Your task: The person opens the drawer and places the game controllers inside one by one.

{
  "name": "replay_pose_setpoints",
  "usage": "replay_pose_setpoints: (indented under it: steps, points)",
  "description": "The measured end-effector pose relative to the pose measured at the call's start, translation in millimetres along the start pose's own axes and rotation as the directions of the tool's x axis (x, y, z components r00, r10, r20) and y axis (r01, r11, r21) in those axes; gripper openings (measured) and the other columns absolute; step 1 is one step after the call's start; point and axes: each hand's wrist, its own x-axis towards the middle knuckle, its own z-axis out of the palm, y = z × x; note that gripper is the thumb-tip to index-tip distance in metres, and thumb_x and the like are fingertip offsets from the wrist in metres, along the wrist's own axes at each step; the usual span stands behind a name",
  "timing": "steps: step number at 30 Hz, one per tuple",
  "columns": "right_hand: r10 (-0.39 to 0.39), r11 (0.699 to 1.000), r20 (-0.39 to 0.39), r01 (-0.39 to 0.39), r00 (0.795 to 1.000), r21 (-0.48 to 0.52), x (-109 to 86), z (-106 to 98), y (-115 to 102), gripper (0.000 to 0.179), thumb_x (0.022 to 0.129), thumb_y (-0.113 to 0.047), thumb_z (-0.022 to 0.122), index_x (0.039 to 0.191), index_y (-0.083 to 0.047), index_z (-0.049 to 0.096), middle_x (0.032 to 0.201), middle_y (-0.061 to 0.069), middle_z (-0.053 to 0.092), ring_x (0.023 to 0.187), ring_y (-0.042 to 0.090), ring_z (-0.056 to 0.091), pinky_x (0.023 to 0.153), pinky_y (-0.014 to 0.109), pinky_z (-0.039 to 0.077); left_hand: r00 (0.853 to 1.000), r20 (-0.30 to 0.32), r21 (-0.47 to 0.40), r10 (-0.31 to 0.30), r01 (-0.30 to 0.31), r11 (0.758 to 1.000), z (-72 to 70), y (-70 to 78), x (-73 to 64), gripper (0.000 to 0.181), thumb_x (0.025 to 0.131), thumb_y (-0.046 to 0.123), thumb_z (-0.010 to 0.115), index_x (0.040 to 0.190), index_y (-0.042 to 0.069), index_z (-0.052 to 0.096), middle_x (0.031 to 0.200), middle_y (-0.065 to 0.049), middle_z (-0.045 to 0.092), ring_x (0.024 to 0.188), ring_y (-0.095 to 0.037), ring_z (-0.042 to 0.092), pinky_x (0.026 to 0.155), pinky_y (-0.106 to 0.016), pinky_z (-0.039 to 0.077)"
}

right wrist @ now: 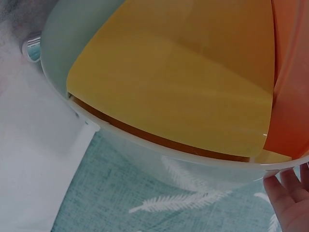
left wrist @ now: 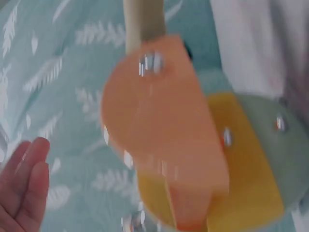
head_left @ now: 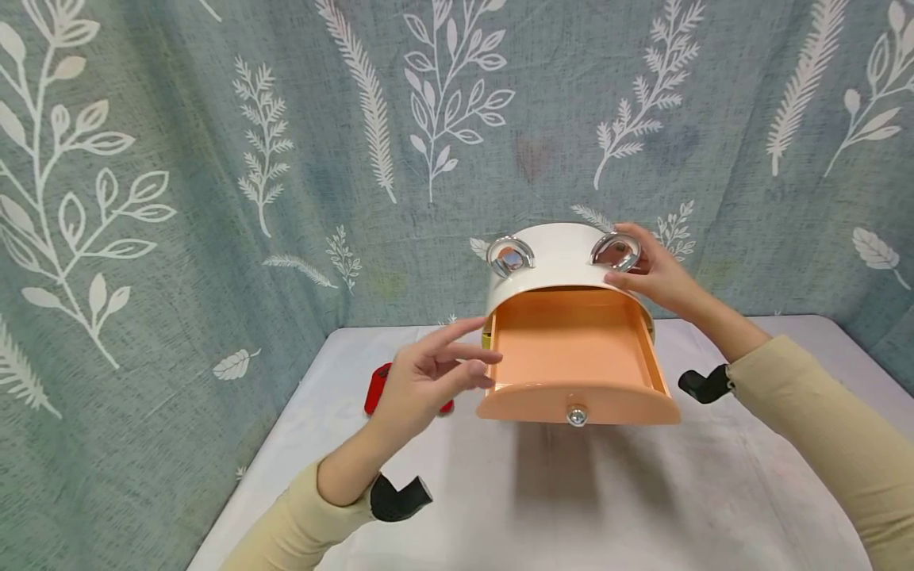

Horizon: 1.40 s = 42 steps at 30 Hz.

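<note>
A small rounded drawer box with a white shell (head_left: pixel 560 242) and silver rings on top stands on the table. Its orange drawer (head_left: pixel 578 341) is pulled well out, with a bare inside and a silver knob (head_left: pixel 577 415). Below it, the right wrist view shows a yellow drawer (right wrist: pixel 183 82) and a green drawer (right wrist: pixel 67 53). My left hand (head_left: pixel 428 377) hovers at the left side of the orange drawer, fingers extended; contact there is unclear. My right hand (head_left: pixel 657 274) rests on the shell's upper right, thumb and forefinger either side of a silver ring (head_left: pixel 617 251).
A red object (head_left: pixel 377 388) lies on the white-covered table (head_left: pixel 428 492), partly hidden behind my left hand. A green-blue leaf-patterned curtain (head_left: pixel 300 159) hangs behind and along the left. Black wrist mounts (head_left: pixel 400 498) stick out from both sleeves.
</note>
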Motion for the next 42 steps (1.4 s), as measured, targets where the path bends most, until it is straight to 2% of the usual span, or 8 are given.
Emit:
replay_pose_setpoints:
  steps: [4,9,14,20,25,28,35,42]
  points:
    - [-0.003,1.0,-0.001,0.003,1.0,-0.006,0.0,0.1,-0.8,0.066,0.078,-0.014,0.057,0.13,-0.025,0.018,0.103,0.011,0.041,0.064,0.013,0.047,0.059,0.022,0.042,0.998,-0.07,0.099,0.007,0.0,0.995,-20.8,-4.4,7.4,0.047,0.077,0.005,0.057,0.122,0.009,0.042,0.094,-0.015,0.059,0.077,-0.022,0.06,0.066,-0.033,0.047]
    - [0.001,1.0,-0.007,-0.001,1.0,-0.014,0.2,0.3,-0.1,0.067,0.078,-0.014,0.058,0.13,-0.025,0.018,0.105,0.011,0.04,0.063,0.013,0.046,0.059,0.022,0.041,0.985,-0.166,0.287,-0.049,0.096,0.953,-40.0,-11.1,15.1,0.051,0.077,0.011,0.058,0.123,0.021,0.04,0.1,-0.009,0.059,0.083,-0.016,0.059,0.065,-0.028,0.047]
    - [0.001,1.0,-0.008,-0.001,1.0,-0.003,0.5,0.4,-1.1,0.067,0.078,-0.013,0.058,0.131,-0.024,0.018,0.1,0.011,0.042,0.062,0.012,0.047,0.059,0.022,0.042,0.988,-0.145,0.426,-0.049,0.107,0.898,-60.1,-23.7,19.5,0.051,0.078,0.014,0.058,0.125,0.018,0.038,0.105,-0.013,0.056,0.089,-0.02,0.056,0.072,-0.032,0.044]
    - [0.004,1.0,-0.003,-0.004,1.0,-0.001,-2.2,1.3,-10.5,0.065,0.079,-0.011,0.057,0.131,-0.019,0.018,0.098,0.014,0.041,0.06,0.012,0.044,0.057,0.022,0.041,0.989,-0.091,0.478,-0.12,0.149,0.866,-93.2,-61.1,19.7,0.05,0.079,0.022,0.057,0.124,0.03,0.038,0.112,-0.005,0.053,0.098,-0.018,0.051,0.08,-0.038,0.038]
    - [0.016,1.0,-0.006,-0.016,1.0,0.001,-2.4,1.2,-10.3,0.065,0.078,-0.011,0.057,0.131,-0.02,0.019,0.1,0.014,0.041,0.061,0.012,0.045,0.058,0.022,0.041,0.975,-0.124,0.557,-0.187,0.224,0.8,-116.1,-98.3,14.8,0.051,0.075,0.038,0.058,0.121,0.041,0.036,0.114,0.008,0.051,0.101,-0.011,0.048,0.083,-0.036,0.034]
    - [0.014,1.0,-0.007,-0.014,1.0,-0.004,-0.6,0.2,-4.3,0.066,0.078,-0.012,0.057,0.13,-0.023,0.019,0.1,0.012,0.042,0.061,0.013,0.045,0.058,0.022,0.041,0.969,-0.14,0.583,-0.206,0.249,0.773,-124.8,-113.0,10.6,0.053,0.074,0.041,0.058,0.122,0.04,0.035,0.116,0.006,0.049,0.102,-0.014,0.046,0.084,-0.039,0.032]
    - [0.003,1.0,-0.007,-0.003,1.0,-0.01,0.1,-0.7,1.8,0.065,0.078,-0.015,0.058,0.129,-0.027,0.02,0.098,0.01,0.042,0.062,0.014,0.045,0.058,0.023,0.041,0.963,-0.126,0.617,-0.236,0.263,0.742,-146.5,-148.3,-3.0,0.059,0.074,0.039,0.058,0.126,0.033,0.032,0.125,-0.001,0.04,0.111,-0.022,0.039,0.089,-0.047,0.027]
    - [0.008,1.0,-0.006,-0.008,1.0,-0.019,0.5,-1.3,1.3,0.064,0.078,-0.017,0.058,0.129,-0.028,0.02,0.094,0.009,0.043,0.06,0.015,0.044,0.057,0.023,0.041,0.93,-0.118,0.628,-0.347,0.341,0.7,-163.0,-178.7,-20.7,0.065,0.072,0.043,0.058,0.128,0.034,0.026,0.129,-0.004,0.034,0.115,-0.028,0.032,0.089,-0.049,0.027]
